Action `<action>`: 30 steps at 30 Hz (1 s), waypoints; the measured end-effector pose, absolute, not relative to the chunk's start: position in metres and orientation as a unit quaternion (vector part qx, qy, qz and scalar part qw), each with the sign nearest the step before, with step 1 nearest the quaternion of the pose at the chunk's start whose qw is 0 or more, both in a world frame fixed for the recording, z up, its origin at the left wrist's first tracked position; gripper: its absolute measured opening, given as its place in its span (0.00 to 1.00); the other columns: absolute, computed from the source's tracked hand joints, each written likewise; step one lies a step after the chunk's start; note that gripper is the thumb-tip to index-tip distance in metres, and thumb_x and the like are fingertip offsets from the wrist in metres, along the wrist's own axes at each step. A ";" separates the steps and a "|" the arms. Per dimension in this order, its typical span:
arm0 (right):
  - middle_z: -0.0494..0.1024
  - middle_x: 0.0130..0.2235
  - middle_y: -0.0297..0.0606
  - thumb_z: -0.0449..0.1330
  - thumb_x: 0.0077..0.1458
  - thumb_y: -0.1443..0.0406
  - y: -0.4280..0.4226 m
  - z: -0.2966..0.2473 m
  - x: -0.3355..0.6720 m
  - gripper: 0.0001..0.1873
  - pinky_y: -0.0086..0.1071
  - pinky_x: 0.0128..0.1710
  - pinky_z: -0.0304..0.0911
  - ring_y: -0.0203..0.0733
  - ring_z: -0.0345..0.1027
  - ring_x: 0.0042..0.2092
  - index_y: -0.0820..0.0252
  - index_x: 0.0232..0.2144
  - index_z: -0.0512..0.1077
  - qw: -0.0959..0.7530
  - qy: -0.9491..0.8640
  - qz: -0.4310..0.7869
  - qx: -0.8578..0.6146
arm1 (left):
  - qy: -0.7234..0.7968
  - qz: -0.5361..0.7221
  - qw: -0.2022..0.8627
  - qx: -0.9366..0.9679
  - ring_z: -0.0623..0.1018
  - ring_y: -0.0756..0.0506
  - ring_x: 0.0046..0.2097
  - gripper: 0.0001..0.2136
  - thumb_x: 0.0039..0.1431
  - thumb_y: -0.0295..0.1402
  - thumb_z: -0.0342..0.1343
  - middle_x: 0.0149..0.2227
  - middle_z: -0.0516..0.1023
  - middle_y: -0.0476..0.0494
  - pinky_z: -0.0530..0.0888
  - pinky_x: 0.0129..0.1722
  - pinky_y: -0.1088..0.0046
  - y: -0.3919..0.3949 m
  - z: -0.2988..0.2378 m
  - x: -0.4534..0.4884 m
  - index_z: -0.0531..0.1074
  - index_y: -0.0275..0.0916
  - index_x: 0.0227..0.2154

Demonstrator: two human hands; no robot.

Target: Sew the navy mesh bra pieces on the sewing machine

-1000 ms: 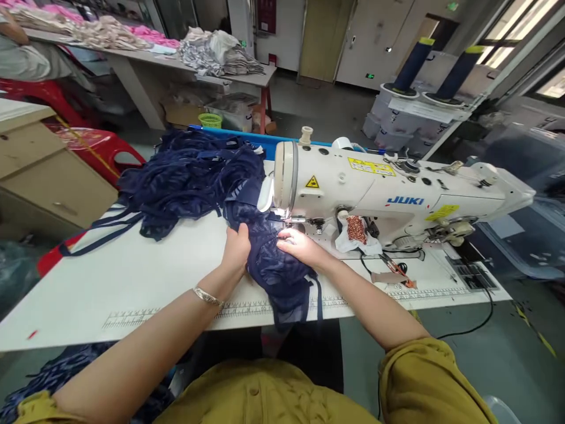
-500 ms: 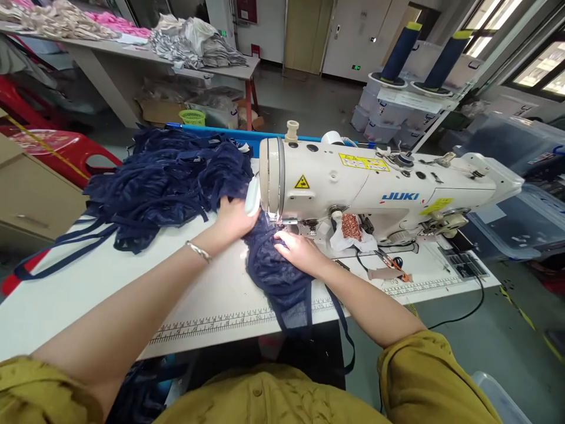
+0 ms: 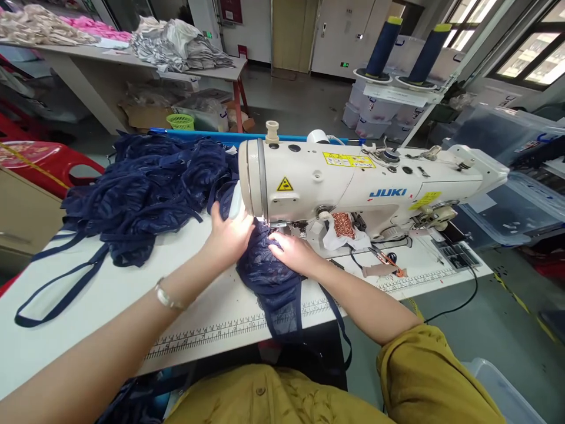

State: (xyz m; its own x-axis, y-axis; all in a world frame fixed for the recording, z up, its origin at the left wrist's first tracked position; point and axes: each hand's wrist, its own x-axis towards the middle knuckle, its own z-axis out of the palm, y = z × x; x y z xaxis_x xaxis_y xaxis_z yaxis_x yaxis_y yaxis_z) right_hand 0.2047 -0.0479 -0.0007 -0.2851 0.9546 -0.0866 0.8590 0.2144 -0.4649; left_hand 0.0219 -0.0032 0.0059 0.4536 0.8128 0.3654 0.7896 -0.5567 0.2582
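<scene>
A navy bra (image 3: 270, 277) with lacy, sheer cloth lies partly under the head of a white JUKI sewing machine (image 3: 304, 179). Its lower part hangs over the table's front edge. My left hand (image 3: 229, 235) is closed on the cloth just left of the needle area, its fingertips partly hidden by the fabric and a white guard. On the near side of the needle, my right hand (image 3: 293, 254) pinches the bra, thumb and fingers close together. The needle itself is hard to make out.
A heap of navy bras (image 3: 150, 188) with loose straps covers the table's left side. Right of the needle are a cloth pouch of copper-coloured bits (image 3: 343, 226) and orange-handled snips (image 3: 391, 263). Two navy thread cones (image 3: 384, 47) stand behind, near plastic boxes (image 3: 498, 135).
My left hand has shifted back toward me, with its fingers bent differently at the cloth. My right hand keeps its hold. The whole view has slid slightly, moving the machine left in the picture.
</scene>
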 end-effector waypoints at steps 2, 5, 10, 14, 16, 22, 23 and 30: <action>0.78 0.51 0.38 0.51 0.64 0.60 -0.050 -0.001 0.204 0.17 0.36 0.47 0.65 0.46 0.74 0.48 0.51 0.53 0.69 0.118 -0.786 0.203 -0.572 | 0.455 0.177 0.000 0.873 0.72 0.31 0.57 0.18 0.66 0.33 0.43 0.55 0.73 0.26 0.55 0.60 0.36 -0.027 -0.007 0.018 0.70 0.32 0.53; 0.77 0.53 0.38 0.52 0.64 0.60 -0.052 0.003 0.207 0.17 0.36 0.50 0.64 0.45 0.72 0.50 0.53 0.53 0.70 0.124 -0.809 0.201 -0.539 | 0.414 0.102 0.008 0.905 0.69 0.33 0.59 0.22 0.65 0.28 0.41 0.61 0.67 0.28 0.69 0.54 0.49 -0.035 -0.017 0.008 0.65 0.33 0.60; 0.80 0.48 0.31 0.53 0.63 0.51 -0.036 0.003 0.223 0.16 0.36 0.47 0.65 0.45 0.73 0.47 0.47 0.43 0.76 0.126 -0.770 0.251 -0.572 | 0.367 0.052 0.053 0.927 0.72 0.40 0.55 0.32 0.54 0.16 0.39 0.56 0.72 0.39 0.71 0.53 0.61 -0.007 -0.016 -0.018 0.71 0.46 0.57; 0.81 0.46 0.36 0.54 0.63 0.52 -0.024 -0.007 0.230 0.16 0.39 0.49 0.65 0.49 0.72 0.48 0.48 0.44 0.77 0.167 -0.722 0.187 -0.645 | 0.338 0.057 0.028 0.939 0.69 0.39 0.59 0.36 0.52 0.13 0.39 0.61 0.66 0.38 0.70 0.54 0.58 0.001 -0.016 -0.014 0.70 0.52 0.58; 0.81 0.46 0.37 0.53 0.64 0.55 -0.023 -0.012 0.228 0.15 0.38 0.49 0.64 0.47 0.72 0.48 0.50 0.44 0.76 0.161 -0.745 0.167 -0.626 | 0.336 0.072 0.014 0.939 0.68 0.37 0.59 0.33 0.55 0.15 0.40 0.61 0.64 0.35 0.70 0.54 0.56 -0.001 -0.018 -0.004 0.69 0.50 0.59; 0.80 0.45 0.36 0.56 0.63 0.56 -0.025 -0.019 0.222 0.14 0.33 0.49 0.63 0.42 0.72 0.47 0.52 0.47 0.74 0.146 -0.771 0.136 -0.605 | 0.333 0.138 0.025 0.933 0.72 0.40 0.54 0.27 0.58 0.18 0.43 0.53 0.73 0.36 0.71 0.53 0.57 -0.003 -0.022 0.009 0.71 0.44 0.57; 0.80 0.45 0.36 0.56 0.62 0.55 -0.025 -0.020 0.221 0.14 0.33 0.48 0.63 0.42 0.72 0.47 0.52 0.46 0.74 0.145 -0.769 0.132 -0.609 | 0.338 0.155 0.039 0.927 0.73 0.40 0.53 0.27 0.58 0.18 0.42 0.52 0.74 0.37 0.71 0.53 0.58 -0.002 -0.023 0.007 0.71 0.42 0.57; 0.80 0.45 0.37 0.58 0.60 0.49 -0.022 -0.037 0.222 0.18 0.35 0.51 0.62 0.44 0.72 0.48 0.52 0.45 0.73 0.156 -0.774 0.136 -0.598 | 0.374 0.191 0.114 0.900 0.73 0.38 0.57 0.20 0.63 0.28 0.41 0.55 0.75 0.36 0.71 0.56 0.54 0.008 -0.032 -0.005 0.76 0.37 0.50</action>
State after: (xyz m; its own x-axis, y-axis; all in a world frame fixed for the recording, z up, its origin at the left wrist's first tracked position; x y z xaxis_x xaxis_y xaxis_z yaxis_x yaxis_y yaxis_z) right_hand 0.2221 -0.0220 -0.0375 -0.2365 0.9685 0.0782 0.8837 0.2478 -0.3970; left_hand -0.0055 0.0077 -0.0322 0.6471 0.7170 0.2591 0.6301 -0.6943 0.3477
